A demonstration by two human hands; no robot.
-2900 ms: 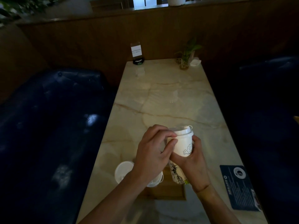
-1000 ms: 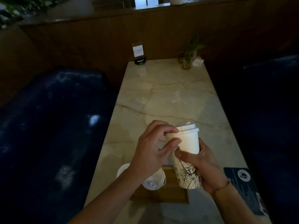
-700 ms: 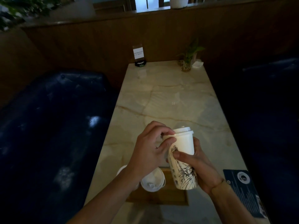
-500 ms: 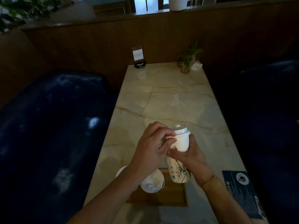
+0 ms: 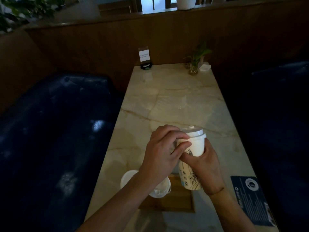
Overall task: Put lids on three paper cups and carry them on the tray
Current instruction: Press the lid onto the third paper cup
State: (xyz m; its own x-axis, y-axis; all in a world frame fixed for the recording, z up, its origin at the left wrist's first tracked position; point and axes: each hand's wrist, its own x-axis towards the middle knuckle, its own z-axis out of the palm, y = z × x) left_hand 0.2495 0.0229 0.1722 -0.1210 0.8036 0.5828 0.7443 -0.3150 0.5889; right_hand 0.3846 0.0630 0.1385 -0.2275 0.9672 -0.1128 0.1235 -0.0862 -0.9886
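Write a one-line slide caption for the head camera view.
Right hand holds a printed paper cup above the wooden tray while left hand pinches its white lid.

three paper cups, two hands, one wooden tray, one dark card, one plant, one sign holder.

Single head-worn wide-angle view, looking forward and down along the marble table, close above both hands, toward the wooden wall at the far end.
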